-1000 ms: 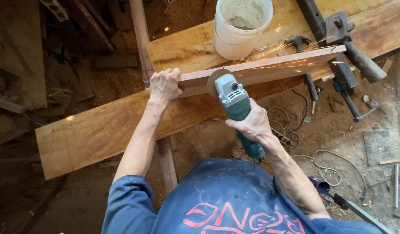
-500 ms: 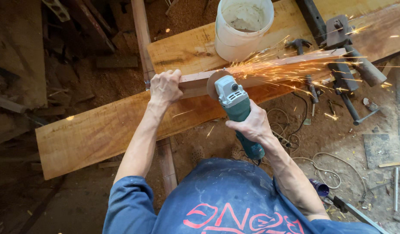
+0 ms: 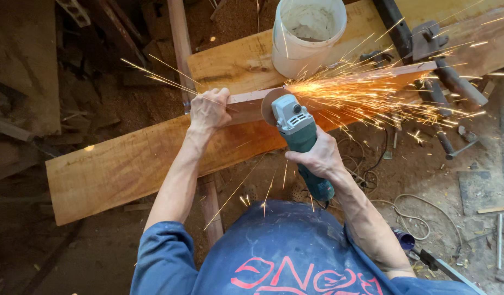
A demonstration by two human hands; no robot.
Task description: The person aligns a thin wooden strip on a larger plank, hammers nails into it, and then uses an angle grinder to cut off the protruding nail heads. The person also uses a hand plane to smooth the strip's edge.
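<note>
Where the frame is cut off at 6 o'clock, a blue shirt (image 3: 295,251) with red lettering is seen, its lower part out of view. Just beyond, the green plastic body of an angle grinder (image 3: 301,142) is gripped firmly by the right hand (image 3: 317,158); its grey head and round disc are pressed against a long, narrow metal bar (image 3: 246,98). At 11 o'clock from the grinder, the bar's near end is clenched by the left hand (image 3: 209,109). Orange sparks (image 3: 366,93) are thrown toward 2 o'clock, so the bar's far stretch is hard to make out. Underneath, a broad, rough-grained wooden plank (image 3: 121,169) is laid as a worktop. Farther off, at 12 o'clock, a white plastic bucket (image 3: 306,38) is stood, its rim cropped.
</note>
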